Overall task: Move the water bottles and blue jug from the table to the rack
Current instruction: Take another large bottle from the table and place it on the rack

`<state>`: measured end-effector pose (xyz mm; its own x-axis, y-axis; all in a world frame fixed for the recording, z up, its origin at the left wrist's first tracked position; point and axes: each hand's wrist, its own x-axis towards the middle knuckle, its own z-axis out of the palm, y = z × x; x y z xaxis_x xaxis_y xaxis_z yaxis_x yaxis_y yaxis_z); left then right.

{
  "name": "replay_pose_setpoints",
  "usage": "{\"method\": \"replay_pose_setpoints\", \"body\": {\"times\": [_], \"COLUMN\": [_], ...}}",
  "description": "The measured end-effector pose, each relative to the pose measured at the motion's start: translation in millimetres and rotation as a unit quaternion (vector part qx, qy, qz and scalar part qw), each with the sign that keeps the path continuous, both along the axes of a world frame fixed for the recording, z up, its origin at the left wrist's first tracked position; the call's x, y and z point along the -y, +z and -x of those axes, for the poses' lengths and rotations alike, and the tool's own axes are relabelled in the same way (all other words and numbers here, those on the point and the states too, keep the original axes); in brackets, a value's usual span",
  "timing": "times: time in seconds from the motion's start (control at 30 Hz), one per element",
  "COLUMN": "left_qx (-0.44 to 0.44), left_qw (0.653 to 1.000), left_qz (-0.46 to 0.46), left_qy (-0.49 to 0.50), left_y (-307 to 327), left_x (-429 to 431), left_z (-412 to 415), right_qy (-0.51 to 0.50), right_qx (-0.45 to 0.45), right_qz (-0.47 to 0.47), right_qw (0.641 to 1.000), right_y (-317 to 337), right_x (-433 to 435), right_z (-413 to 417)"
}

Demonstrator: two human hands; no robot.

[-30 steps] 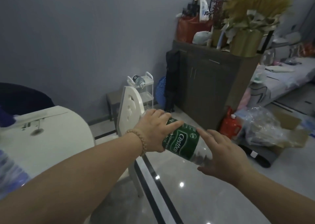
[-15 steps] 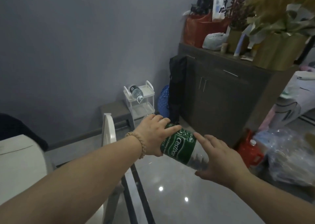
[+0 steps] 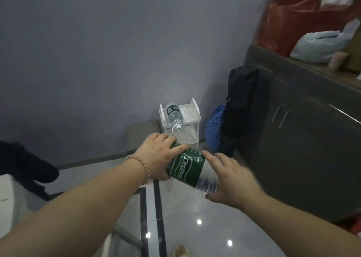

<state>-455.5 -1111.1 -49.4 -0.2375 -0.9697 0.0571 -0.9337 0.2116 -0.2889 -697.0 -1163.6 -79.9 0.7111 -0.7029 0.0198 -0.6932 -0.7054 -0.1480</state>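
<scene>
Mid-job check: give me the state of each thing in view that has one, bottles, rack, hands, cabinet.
Large clear water bottle with green label: carried tilted, off the floor, in both hands.
Left hand: clasping the bottle's upper end.
Right hand: supporting its lower end.
Small clear water bottle with green label: lying on its side on the rack's top shelf.
White plastic tiered rack: upright by the wall.
Dark wooden cabinet: doors closed.

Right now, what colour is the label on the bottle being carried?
Dark green with white lettering, head view.
</scene>
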Motion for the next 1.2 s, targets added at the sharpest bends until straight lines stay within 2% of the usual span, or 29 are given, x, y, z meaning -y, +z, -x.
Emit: {"method": "replay_pose_setpoints", "body": {"times": [0.17, 0.43, 0.7, 0.83, 0.97, 1.2], "left_qx": [0.009, 0.008, 0.002, 0.006, 0.015, 0.022], "left_qw": [0.999, 0.994, 0.992, 0.988, 0.981, 0.953], "left_qz": [-0.041, -0.079, -0.126, -0.152, -0.181, -0.214], "left_qy": [-0.01, -0.078, -0.022, -0.021, -0.072, -0.214], "left_y": [-26, -58, -102, -119, -136, -184], "left_x": [114, 287, 429, 477, 523, 618], "left_z": [-49, -96, -140, -169, -197, -239], "right_qy": [-0.026, -0.087, -0.068, -0.081, -0.115, -0.275], "right_qx": [-0.003, -0.002, -0.018, -0.011, 0.008, 0.013], "right_qz": [-0.018, -0.059, -0.096, -0.132, -0.177, -0.21], "right_qw": [0.999, 0.994, 0.993, 0.988, 0.978, 0.938], "right_y": [-25, -62, -107, -124, -146, -192], "right_x": [99, 239, 394, 434, 454, 477], "right_z": [-48, -93, -144, -173, -201, -261]}}
